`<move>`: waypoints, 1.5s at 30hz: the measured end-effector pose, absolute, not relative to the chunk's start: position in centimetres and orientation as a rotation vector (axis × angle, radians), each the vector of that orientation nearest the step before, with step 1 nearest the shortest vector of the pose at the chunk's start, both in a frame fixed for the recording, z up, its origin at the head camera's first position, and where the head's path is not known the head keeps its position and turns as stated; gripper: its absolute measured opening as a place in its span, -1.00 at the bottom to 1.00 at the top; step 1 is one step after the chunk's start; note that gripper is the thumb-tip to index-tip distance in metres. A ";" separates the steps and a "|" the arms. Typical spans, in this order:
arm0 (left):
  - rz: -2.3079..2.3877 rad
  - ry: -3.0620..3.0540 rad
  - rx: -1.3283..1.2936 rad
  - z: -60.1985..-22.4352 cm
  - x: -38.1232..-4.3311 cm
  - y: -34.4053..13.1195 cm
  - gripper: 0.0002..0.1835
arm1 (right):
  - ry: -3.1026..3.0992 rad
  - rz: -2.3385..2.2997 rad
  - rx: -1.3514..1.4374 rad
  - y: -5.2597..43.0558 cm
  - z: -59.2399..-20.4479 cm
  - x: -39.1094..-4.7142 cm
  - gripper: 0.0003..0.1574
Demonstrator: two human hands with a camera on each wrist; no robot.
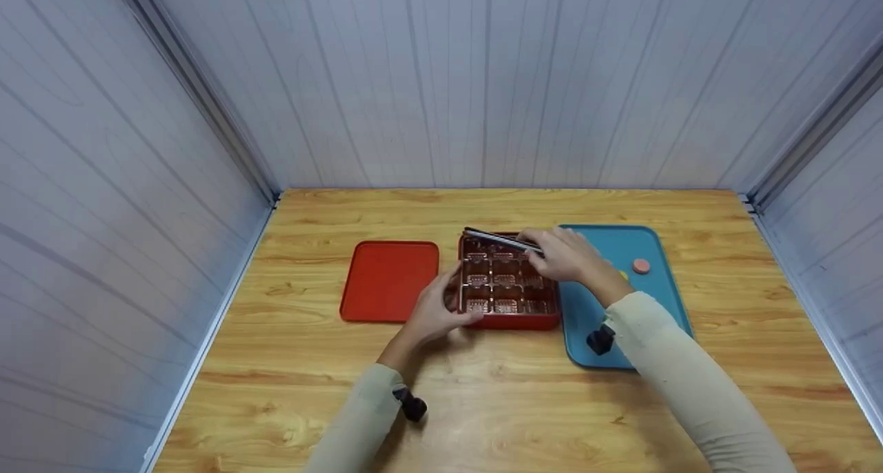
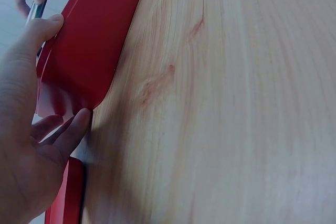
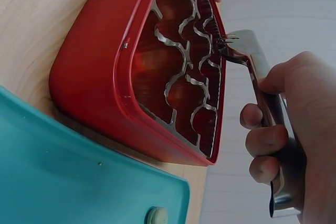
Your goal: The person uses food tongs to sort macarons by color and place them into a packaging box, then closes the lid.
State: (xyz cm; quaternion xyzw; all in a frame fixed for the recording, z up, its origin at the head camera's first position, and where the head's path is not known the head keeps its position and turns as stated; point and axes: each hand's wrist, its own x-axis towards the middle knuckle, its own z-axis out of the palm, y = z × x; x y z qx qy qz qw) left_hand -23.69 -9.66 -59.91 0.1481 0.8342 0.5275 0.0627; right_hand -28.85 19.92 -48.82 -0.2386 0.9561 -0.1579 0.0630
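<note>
My right hand grips metal tongs, its fingers wrapped round the handle. Their toothed tip reaches the far part of a square red tin, close over its rim in the right wrist view. Inside the tin sits a clear plastic insert divided into several compartments. At the tin's near left corner, my left hand rests with fingers along the left side and thumb toward the front. In the left wrist view the thumb touches the upper edge, while other fingertips lie lower at the corner.
A flat red lid lies left of the tin. Close on the right is a blue tray, bearing a pink round piece and a yellow piece partly behind my right arm. Pale panels stand behind and beside the wooden table.
</note>
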 end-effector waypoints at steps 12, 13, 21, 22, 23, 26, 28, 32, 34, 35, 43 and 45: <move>1.618 2.501 0.450 -59.8 -23.6 -9.7 0.27 | 2.878 -0.481 -0.745 19.9 -49.2 -28.9 -0.44; 1.622 2.495 0.446 -59.8 -23.6 -9.7 0.27 | 2.877 -0.483 -0.746 19.9 -49.2 -28.9 -0.44; 1.626 2.501 0.460 -59.9 -23.6 -9.7 0.25 | 2.882 -0.473 -0.733 19.8 -49.2 -28.8 -0.41; 1.633 2.494 0.461 -60.0 -23.6 -9.8 0.25 | 2.883 -0.470 -0.735 19.8 -49.2 -28.8 -0.40; 1.644 2.483 0.460 -60.0 -23.6 -9.8 0.25 | 2.882 -0.469 -0.735 19.7 -49.2 -28.8 -0.40; 1.660 2.472 0.463 -60.1 -23.6 -9.8 0.25 | 2.873 -0.482 -0.721 19.6 -49.3 -28.8 -0.39; 1.667 2.464 0.462 -60.1 -23.5 -9.8 0.25 | 2.866 -0.495 -0.706 19.6 -49.4 -28.8 -0.39; 1.679 2.443 0.458 -60.2 -23.5 -9.8 0.25 | 2.862 -0.522 -0.692 19.8 -49.4 -28.7 -0.37; 1.666 2.451 0.454 -60.1 -23.5 -9.8 0.26 | 2.865 -0.534 -0.694 20.0 -49.5 -28.6 -0.36; 1.660 2.456 0.452 -60.1 -23.5 -9.8 0.27 | 2.868 -0.540 -0.695 20.1 -49.5 -28.5 -0.35; 1.666 2.466 0.454 -60.0 -23.6 -9.6 0.25 | 2.891 -0.548 -0.647 21.7 -49.0 -28.3 -0.30; 1.674 2.459 0.455 -59.9 -23.6 -9.6 0.24 | 2.897 -0.554 -0.618 22.3 -48.8 -28.1 -0.30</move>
